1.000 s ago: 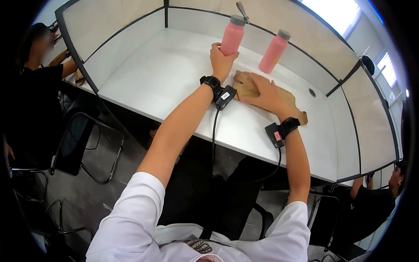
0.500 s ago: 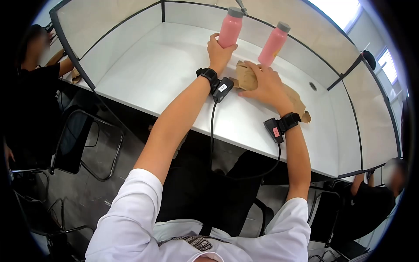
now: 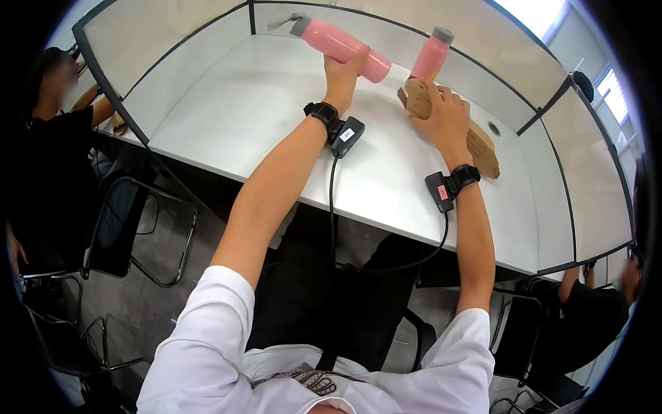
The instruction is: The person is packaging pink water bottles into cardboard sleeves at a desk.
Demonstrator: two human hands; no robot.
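Observation:
A pink bottle with a grey cap [image 3: 338,45] is tilted far over, its cap toward the upper left. My left hand [image 3: 343,77] is closed round its lower half from below. Another pink bottle [image 3: 432,56] with a grey cap stands upright near the back panel. In front of it, my right hand [image 3: 445,121] grips a piece of folded brown cardboard [image 3: 418,100], which extends under the hand to the lower right. Black straps with small boxes are on both wrists.
The white desk [image 3: 227,117] has low partition panels around it and a round cable hole [image 3: 494,129] at the right. A person in black [image 3: 58,152] is at the far left, another [image 3: 586,324] at the lower right. Cables hang from my wrists over the front edge.
The bottle in my left hand has swung from upright to strongly tilted, cap leftward. My right hand has moved the cardboard right and a little up, closer to the standing bottle.

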